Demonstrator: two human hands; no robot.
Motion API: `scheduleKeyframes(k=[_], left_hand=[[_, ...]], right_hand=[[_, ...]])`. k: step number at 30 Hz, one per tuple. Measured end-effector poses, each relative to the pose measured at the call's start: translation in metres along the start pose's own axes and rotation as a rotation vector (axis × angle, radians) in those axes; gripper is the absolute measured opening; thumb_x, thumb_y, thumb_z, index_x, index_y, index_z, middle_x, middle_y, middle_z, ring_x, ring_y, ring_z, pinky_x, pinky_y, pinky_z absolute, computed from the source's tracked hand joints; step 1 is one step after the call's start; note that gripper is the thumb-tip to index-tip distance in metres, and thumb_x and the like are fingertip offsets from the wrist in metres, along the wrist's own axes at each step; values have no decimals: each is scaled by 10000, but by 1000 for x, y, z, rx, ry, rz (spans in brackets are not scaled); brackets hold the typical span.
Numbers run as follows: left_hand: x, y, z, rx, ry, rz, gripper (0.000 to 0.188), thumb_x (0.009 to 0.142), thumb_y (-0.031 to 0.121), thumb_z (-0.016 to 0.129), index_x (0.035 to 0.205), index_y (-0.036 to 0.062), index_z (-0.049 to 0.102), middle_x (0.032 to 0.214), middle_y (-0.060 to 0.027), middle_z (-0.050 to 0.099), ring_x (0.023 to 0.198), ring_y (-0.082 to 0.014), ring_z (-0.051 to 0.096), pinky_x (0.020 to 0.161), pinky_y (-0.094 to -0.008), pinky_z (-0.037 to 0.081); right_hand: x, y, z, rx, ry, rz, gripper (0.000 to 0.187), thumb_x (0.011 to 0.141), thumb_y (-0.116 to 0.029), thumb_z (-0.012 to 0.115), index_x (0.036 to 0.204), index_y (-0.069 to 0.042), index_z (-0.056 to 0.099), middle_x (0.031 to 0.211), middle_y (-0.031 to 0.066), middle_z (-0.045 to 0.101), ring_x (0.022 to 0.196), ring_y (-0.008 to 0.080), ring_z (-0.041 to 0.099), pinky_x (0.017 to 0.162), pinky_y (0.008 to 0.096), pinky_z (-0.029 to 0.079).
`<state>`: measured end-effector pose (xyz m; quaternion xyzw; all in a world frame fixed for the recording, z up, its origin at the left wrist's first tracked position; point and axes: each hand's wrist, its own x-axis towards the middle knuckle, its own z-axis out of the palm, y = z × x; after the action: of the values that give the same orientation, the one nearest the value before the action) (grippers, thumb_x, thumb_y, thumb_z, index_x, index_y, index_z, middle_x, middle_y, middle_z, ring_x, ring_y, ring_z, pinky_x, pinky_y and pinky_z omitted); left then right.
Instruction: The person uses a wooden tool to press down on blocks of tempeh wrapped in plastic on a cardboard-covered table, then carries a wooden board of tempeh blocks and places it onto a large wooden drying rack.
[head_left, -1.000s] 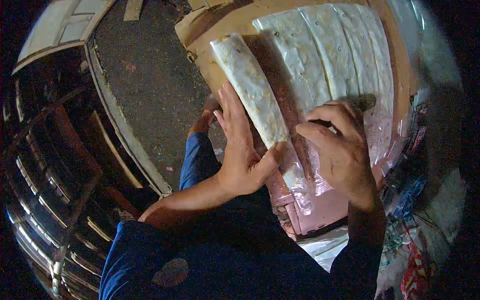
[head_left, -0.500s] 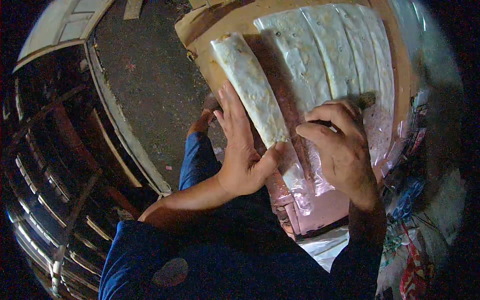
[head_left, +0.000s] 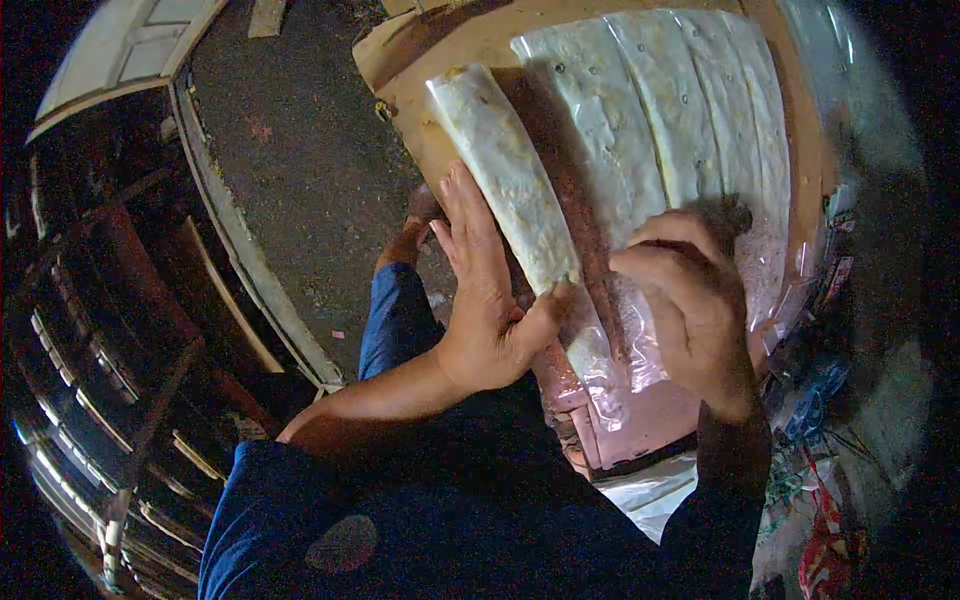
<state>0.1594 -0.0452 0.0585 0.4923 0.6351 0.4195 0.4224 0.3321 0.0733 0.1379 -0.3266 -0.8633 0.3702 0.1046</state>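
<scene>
A long, pale filled plastic packet (head_left: 508, 165) lies lengthwise on the board, its clear loose end toward me. My left hand (head_left: 485, 300) steadies it, fingers stretched along its left side and thumb pressed on top near the filling's end. Just right of that end, my right hand (head_left: 695, 300) hovers with curled fingers over the other packets. Whatever its fingers hold is hidden; a dark patch beside the knuckles could be an object or a shadow. Several similar flat packets (head_left: 590, 120) lie side by side farther right, their near ends partly behind my right hand.
A brown board (head_left: 410, 60) with a pinkish near part (head_left: 655, 430) carries the packets. Crumpled plastic and a red cloth-like item (head_left: 825, 540) lie at lower right. Dark ground (head_left: 300, 150) and slatted wood (head_left: 230, 290) are on the left.
My right hand has shifted slightly right, its fingers curling more and turning. My left hand and the packet under it stay nearly in place.
</scene>
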Motion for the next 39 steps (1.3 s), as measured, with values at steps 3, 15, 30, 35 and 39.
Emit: scheduleKeyframes(k=[3, 15, 30, 35, 39], left_hand=[[2, 2, -2, 5, -10, 1, 1026, 822, 267, 609, 1456, -57, -129, 1524, -309, -134, 1405, -476, -159, 1065, -617, -107], [-4, 5, -26, 294, 81, 244, 845, 813, 282, 659, 1478, 26, 205, 1537, -297, 41, 1413, -495, -104, 1077, -605, -109], [15, 18, -50, 637, -131, 292, 515, 882, 355, 566, 1386, 287, 486, 1549, -206, 163, 1422, -488, -4, 1055, -668, -111], [20, 24, -53, 691, -190, 278, 526, 889, 376, 559, 1398, 284, 467, 1549, -209, 156, 1418, -496, -10, 1048, -689, -90], [20, 19, -56, 768, -223, 283, 565, 887, 407, 567, 1419, 274, 433, 1551, -194, 157, 1412, -507, -8, 1037, -708, -83]], right_hand=[[0, -4, -9, 45, 46, 40, 236, 776, 18, 553, 978, -40, 661, 937, 126, 623, 898, 301, 602, 791, 384, 465], [-37, -23, 18, 24, 190, 295, 257, 873, -105, 605, 1111, -11, 587, 935, 200, 597, 848, 370, 588, 763, 408, 473], [6, -60, 59, -117, 280, 455, 164, 747, -101, 642, 860, -52, 534, 776, 164, 585, 708, 380, 600, 619, 472, 484], [6, -61, 60, -164, 351, 543, 159, 737, -115, 626, 850, -46, 537, 756, 176, 584, 718, 386, 599, 629, 469, 489], [-28, -51, 55, -259, 509, 705, 156, 750, -136, 621, 787, -16, 530, 729, 201, 575, 681, 396, 590, 629, 451, 482]])
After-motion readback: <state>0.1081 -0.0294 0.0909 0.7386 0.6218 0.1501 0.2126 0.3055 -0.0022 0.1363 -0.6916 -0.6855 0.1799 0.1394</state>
